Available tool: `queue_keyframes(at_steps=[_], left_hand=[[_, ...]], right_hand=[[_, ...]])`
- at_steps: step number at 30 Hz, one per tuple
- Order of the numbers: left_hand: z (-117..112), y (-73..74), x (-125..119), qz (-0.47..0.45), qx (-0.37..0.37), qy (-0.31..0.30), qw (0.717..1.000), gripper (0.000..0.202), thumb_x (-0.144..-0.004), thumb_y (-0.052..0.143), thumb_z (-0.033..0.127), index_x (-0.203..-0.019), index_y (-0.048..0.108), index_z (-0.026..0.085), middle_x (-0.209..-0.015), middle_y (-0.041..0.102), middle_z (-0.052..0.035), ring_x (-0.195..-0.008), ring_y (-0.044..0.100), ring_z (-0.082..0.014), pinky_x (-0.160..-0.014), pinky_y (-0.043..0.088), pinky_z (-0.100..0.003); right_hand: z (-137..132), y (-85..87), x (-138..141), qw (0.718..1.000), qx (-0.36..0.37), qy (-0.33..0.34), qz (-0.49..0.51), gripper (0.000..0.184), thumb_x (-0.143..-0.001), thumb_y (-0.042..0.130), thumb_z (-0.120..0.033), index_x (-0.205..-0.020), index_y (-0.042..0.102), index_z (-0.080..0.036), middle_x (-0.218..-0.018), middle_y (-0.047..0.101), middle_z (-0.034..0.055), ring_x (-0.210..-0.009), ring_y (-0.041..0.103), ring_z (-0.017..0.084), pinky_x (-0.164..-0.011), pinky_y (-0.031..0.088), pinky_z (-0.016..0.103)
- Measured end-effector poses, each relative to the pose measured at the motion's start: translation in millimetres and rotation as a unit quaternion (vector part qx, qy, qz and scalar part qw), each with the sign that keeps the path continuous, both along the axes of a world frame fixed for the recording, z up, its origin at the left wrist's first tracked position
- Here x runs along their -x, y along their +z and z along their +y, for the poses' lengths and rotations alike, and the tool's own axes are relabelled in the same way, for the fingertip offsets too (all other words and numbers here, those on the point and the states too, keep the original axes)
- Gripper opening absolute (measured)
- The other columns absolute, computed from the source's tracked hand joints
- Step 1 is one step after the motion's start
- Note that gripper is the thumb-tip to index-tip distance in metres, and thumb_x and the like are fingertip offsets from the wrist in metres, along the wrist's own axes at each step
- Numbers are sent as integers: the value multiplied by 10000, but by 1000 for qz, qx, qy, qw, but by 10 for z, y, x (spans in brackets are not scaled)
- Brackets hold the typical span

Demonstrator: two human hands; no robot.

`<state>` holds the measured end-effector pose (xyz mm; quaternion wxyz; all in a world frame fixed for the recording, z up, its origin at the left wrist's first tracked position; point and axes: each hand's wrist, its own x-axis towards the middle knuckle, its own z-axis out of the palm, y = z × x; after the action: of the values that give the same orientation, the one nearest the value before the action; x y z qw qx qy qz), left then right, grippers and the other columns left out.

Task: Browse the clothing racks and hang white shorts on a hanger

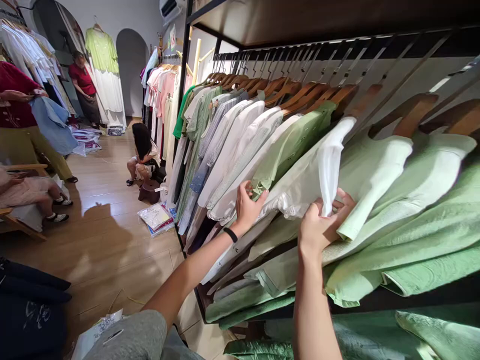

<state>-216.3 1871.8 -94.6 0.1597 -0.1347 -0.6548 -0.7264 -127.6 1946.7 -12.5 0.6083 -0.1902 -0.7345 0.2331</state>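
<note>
Wooden-hangered garments fill the rack in front of me. My left hand (247, 210), with a black band on its wrist, has its thumb and fingers closed on the sleeve hem of a light green blouse (288, 145). To the right, my right hand (324, 222) pinches the sleeve end of a white blouse (300, 187), which hangs just beside the green one. A pale green top (378, 170) touches the area by my right fingers, its short sleeve hanging close to them. Part of the right fingertips is hidden behind cloth.
A dark shelf (300, 22) runs above the rail. More green garments (375, 327) hang below. Packaged clothes (155, 217) lie on the floor near a person seated on a low stool (150, 192). Other people are at the left, one holding a blue garment (52, 125).
</note>
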Motion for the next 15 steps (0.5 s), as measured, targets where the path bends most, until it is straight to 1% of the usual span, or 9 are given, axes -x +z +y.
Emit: queue_keyframes(at_steps=[2,4,6,8,9,10,12,14,15], left_hand=[[-66,257,228,-33,-31,-54,998,207,-839,677,246,-1011,609,151,-917,684,-72,-807,645,-164,-774,532,-291],[-226,411,392,-64,-65,-130,987,23,-831,638,150,-839,619,138,-768,658,-29,-651,630,-140,-666,537,-277],[-467,485,514,-78,-87,-207,971,9,-831,620,115,-831,622,124,-718,638,-6,-574,620,-124,-614,541,-273],[-726,514,630,-81,-73,-265,958,30,-844,609,104,-871,620,113,-705,624,8,-538,613,-107,-597,545,-268],[-835,521,689,-84,-57,-279,955,39,-855,598,100,-890,613,108,-698,612,15,-521,602,-97,-591,545,-266],[-917,523,743,-87,-37,-280,955,53,-866,586,97,-915,606,106,-694,597,22,-505,588,-88,-585,544,-267],[-974,510,807,-61,12,-238,969,152,-877,551,70,-1018,593,110,-710,570,33,-495,560,-76,-592,544,-277],[-889,473,769,-8,59,-182,982,272,-861,531,25,-1104,586,134,-763,574,23,-569,579,-92,-672,554,-303],[-803,446,704,29,92,-162,982,265,-858,527,25,-1086,600,140,-785,584,9,-624,596,-111,-723,554,-320]], right_hand=[[7,16,-30,1000,2,2,-2,443,-819,484,-146,-1261,505,-124,-1126,612,144,-1013,621,256,-913,511,435],[41,26,-64,1000,-4,-3,-2,429,-827,489,-158,-1253,515,-123,-1114,621,145,-1002,625,257,-911,512,438],[85,34,-101,1000,-9,-10,-4,414,-839,486,-175,-1248,526,-122,-1120,622,147,-1007,625,258,-920,508,440],[115,42,-136,1000,-6,-13,-6,411,-844,474,-179,-1246,532,-118,-1126,622,152,-1021,625,260,-924,508,435],[121,46,-152,1000,-3,-9,-8,415,-845,466,-176,-1251,527,-118,-1129,621,153,-1026,626,260,-923,509,431],[120,50,-165,1000,1,-5,-10,420,-845,458,-174,-1257,519,-119,-1130,621,153,-1024,628,259,-920,510,427],[100,55,-180,1000,7,-1,-13,420,-850,444,-174,-1263,504,-126,-1132,617,152,-1020,628,256,-919,510,423],[63,52,-183,1000,2,1,-22,417,-851,436,-168,-1262,495,-131,-1134,609,153,-1029,621,256,-930,506,420],[42,47,-180,1000,-7,0,-26,414,-850,432,-163,-1259,496,-135,-1138,604,152,-1038,616,255,-937,505,418]])
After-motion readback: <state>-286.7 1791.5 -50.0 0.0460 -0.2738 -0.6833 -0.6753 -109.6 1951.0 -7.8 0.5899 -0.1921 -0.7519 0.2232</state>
